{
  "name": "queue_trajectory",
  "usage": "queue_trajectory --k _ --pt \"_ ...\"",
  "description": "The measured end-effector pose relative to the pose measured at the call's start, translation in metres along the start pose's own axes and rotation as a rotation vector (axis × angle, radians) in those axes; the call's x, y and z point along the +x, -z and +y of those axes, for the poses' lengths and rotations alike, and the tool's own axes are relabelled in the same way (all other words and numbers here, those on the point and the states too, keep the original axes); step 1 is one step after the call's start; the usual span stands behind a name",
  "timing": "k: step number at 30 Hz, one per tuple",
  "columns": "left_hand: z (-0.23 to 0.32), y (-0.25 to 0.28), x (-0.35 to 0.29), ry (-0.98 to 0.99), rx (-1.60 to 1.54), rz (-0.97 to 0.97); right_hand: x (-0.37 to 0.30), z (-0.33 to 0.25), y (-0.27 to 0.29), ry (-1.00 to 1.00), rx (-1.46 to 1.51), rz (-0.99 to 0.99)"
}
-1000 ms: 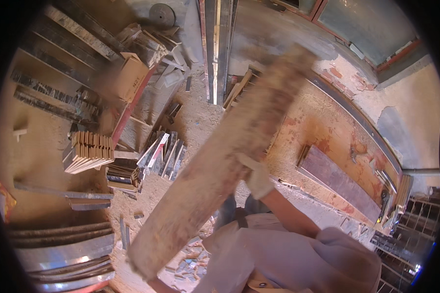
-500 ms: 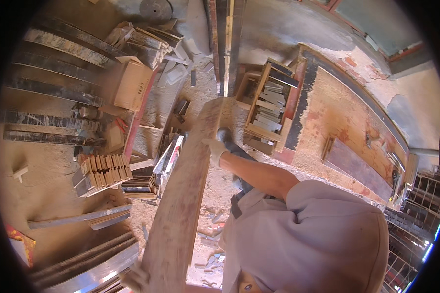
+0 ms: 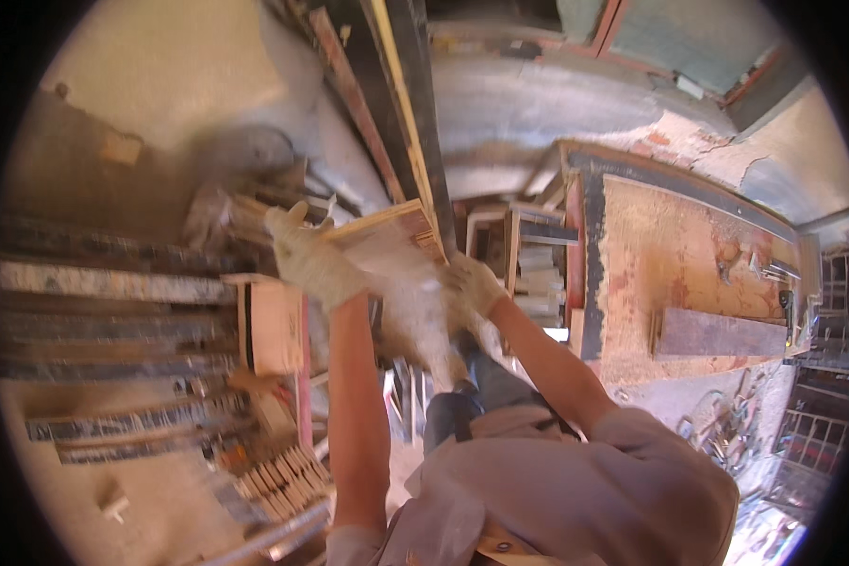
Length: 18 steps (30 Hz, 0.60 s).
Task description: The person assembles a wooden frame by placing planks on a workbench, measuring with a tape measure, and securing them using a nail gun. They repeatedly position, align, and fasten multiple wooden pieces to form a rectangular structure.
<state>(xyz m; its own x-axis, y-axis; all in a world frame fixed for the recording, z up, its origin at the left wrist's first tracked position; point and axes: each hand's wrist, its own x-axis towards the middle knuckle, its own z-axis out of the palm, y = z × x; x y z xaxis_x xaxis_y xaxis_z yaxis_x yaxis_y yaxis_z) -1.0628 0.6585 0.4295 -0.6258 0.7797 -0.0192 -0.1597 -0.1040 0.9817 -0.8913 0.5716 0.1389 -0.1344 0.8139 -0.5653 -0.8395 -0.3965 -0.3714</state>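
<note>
A broad wooden board [image 3: 393,269] stands tilted in front of my body, its cut end [image 3: 373,224] up and its lower part smeared by motion. My left hand [image 3: 316,259], in a pale work glove, is at the board's left side near that end. Its fingertips point up and away past the edge, and the palm side is against the wood. Lower down on the right side, my right hand [image 3: 472,286], also gloved, is closed on the board's edge. Its fingertips are blurred.
Tall planks [image 3: 407,123] lean upright just beyond the board. A cardboard box [image 3: 275,330] and long dark boards [image 3: 113,325] lie to the left, with stacked wood strips [image 3: 283,481] nearer. A sawdust-covered table [image 3: 632,274] on the right bears a dark plank [image 3: 722,333].
The board has gone from lying lengthwise beneath me to standing tilted between my hands. My left hand has come up from the lower edge; my view has shifted.
</note>
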Motion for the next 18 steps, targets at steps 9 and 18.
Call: queue_trajectory --k 9,18 --pt "-0.039 -0.186 0.155 -0.140 0.482 -0.108 -0.210 -0.033 0.077 0.489 -0.033 0.545" --pt "-0.138 -0.142 0.108 -0.902 0.690 -0.474 -0.553 0.427 0.355 0.021 -0.583 1.594"
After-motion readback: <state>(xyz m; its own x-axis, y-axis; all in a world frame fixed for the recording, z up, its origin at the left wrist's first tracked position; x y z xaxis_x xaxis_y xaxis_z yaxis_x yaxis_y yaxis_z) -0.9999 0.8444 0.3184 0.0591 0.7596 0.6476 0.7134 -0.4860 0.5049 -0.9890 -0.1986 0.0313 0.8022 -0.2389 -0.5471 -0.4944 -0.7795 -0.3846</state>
